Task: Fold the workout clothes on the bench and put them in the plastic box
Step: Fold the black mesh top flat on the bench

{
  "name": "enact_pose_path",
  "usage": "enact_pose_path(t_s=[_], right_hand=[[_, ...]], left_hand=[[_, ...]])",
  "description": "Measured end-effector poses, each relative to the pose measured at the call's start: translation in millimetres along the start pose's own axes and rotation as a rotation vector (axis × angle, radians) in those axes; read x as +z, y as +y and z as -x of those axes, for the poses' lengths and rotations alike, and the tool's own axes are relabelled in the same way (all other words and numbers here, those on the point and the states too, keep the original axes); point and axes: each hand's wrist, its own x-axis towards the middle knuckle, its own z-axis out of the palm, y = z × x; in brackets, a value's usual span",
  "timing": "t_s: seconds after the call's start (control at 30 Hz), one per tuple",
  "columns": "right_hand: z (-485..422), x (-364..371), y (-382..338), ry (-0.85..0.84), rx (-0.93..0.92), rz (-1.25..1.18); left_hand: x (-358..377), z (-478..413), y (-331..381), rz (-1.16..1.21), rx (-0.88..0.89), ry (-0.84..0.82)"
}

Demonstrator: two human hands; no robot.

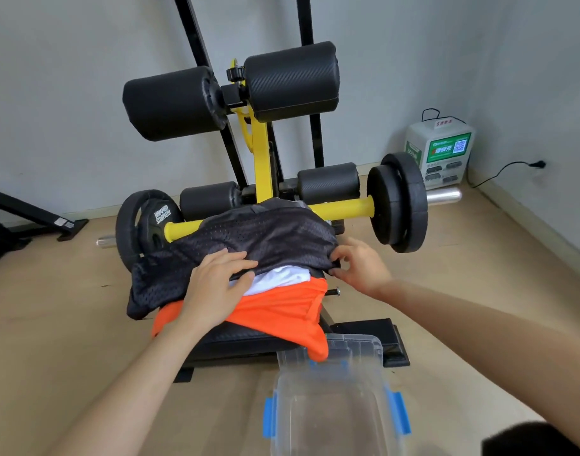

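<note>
worktop (242,337): gym bench, clothes (282,307) heaped
left hand (216,287): grips black mesh top (265,238) by its edge
right hand (361,268): pinches it too (probably to peel it off)

Dark perforated mesh cloth garment (249,238), smooth orange fabric (282,311), matt textured bench padding (236,337), clear glossy plastic box (334,399), wood-look floor (68,317).
</note>
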Motion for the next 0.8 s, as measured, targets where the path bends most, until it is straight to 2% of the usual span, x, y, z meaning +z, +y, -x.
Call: enact_pose_path(t_s=[0.13, 0.27, 0.37, 0.47, 0.57, 0.63, 0.7, 0.8], right_hand=[[-0.7, -13.6, 18.3, 0.072, 0.047, 0.082], [7.9, -24.3, 45.7, 0.154, 0.285, -0.087], [13.9, -18.1, 47.1, 0.103, 0.511, -0.418], [16.1, -8.5, 29.7, -0.066, 0.758, -0.861], [14.9, 1.6, 13.1, -0.29, 0.857, -1.083], [11.2, 10.4, 5.9, -0.377, 0.878, -1.206], [6.4, 16.9, -1.2, -0.375, 0.89, -1.306], [-0.1, 14.1, -8.4, -0.266, 0.884, -1.378]], left_hand=[[1.3, 3.0, 0.0, 0.006, 0.01, 0.026], [5.1, 1.6, -1.0, -0.007, 0.02, 0.058], [7.8, 1.7, 1.0, -0.027, 0.011, 0.073], [9.4, 3.9, 1.5, -0.016, 0.015, 0.084], [11.1, 8.2, 3.8, 0.008, 0.026, 0.1], [13.2, 9.6, 3.4, 0.0, 0.03, 0.115], [14.2, 10.9, 2.4, -0.012, 0.043, 0.123], [15.1, 13.1, 2.1, -0.048, 0.058, 0.123]])
